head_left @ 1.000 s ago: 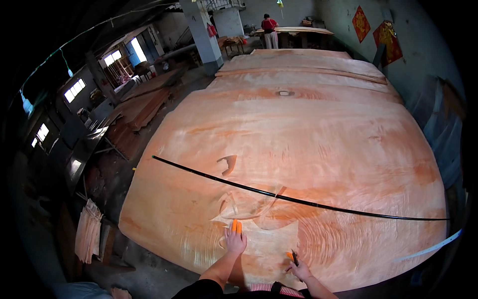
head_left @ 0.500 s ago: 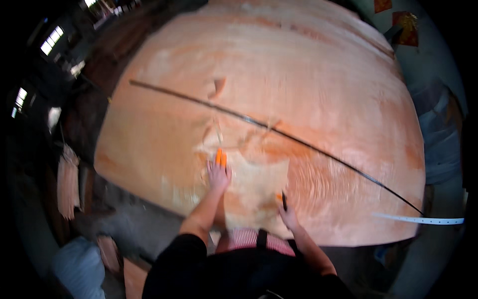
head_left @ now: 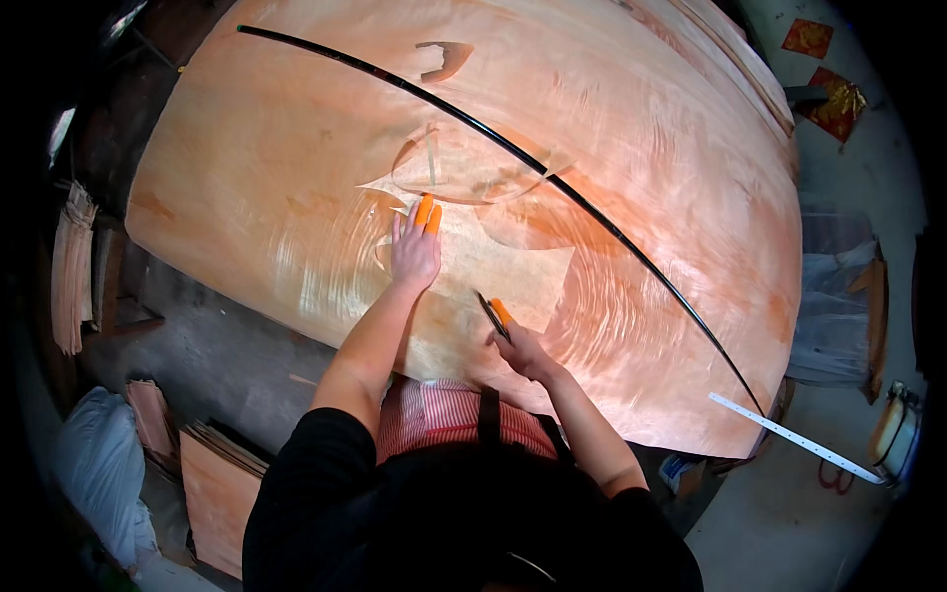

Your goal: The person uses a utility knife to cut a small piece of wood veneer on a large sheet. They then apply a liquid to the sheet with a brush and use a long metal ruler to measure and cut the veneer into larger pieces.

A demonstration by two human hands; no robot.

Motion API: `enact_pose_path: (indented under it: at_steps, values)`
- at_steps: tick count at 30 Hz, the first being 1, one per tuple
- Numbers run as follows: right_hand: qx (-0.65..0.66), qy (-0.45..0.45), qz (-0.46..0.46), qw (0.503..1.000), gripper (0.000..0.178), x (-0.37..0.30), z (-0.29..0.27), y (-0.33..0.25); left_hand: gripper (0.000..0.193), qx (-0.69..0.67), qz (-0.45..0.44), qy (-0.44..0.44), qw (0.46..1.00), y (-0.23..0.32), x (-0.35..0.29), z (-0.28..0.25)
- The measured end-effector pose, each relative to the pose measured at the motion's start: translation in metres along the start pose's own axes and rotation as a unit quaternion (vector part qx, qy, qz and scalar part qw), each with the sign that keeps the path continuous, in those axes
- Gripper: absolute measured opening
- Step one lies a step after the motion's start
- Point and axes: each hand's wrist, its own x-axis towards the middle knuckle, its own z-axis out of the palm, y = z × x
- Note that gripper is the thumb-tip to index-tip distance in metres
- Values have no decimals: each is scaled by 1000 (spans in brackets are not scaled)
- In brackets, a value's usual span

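A large sheet of pale orange veneer (head_left: pixel 296 178) covers nearly the whole tabletop, its near edge curving just in front of the person. More sheets lie stacked under it, their edges showing at the far right. A long black rod (head_left: pixel 552 178) lies across the veneer, running from the far left down to the near right corner. Beyond that corner a white perforated strip (head_left: pixel 794 439) sticks out over the floor.

Near the middle of the veneer sits a lighter patch (head_left: pixel 493 261) with curved cut outlines around it; a small torn flap (head_left: pixel 444 54) shows at the far side.

The left hand (head_left: pixel 414 252) lies flat on the veneer, palm down and fingers spread, at the left edge of the patch; two fingers wear orange caps (head_left: pixel 427 212). It holds nothing.

The right hand (head_left: pixel 523 345) is closed around a dark-bladed knife (head_left: pixel 490 316), the blade tip touching the veneer at the near edge of the patch. One orange-capped finger lies along the tool.

On the floor at the near left stand stacks of small veneer pieces (head_left: pixel 217 483) beside a white sack (head_left: pixel 99 474). More strips (head_left: pixel 69 266) lean at the left wall. A grey sack (head_left: pixel 834 316) stands at the right.
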Motion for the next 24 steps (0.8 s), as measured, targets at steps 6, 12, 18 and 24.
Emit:
enact_pose_path:
  at_steps: [6, 12, 18, 24]
  values:
    - [70, -4, 51, 996, 20, 49, 15, -15, 39, -8, -12, -6, 1000, -1, 2, -3]
    - [-37, 25, 5, 999, 19, 90, 27, -16, 40, 7, -29, -27, 999, -2, 3, -3]
    - [-119, 88, -1, 989, 19, 113, 59, 16, 42, -1, -22, -26, 999, 0, 3, -4]
    - [-257, 34, 70, 963, 38, 112, 60, -12, 44, 18, 5, -52, 998, -2, 4, -6]
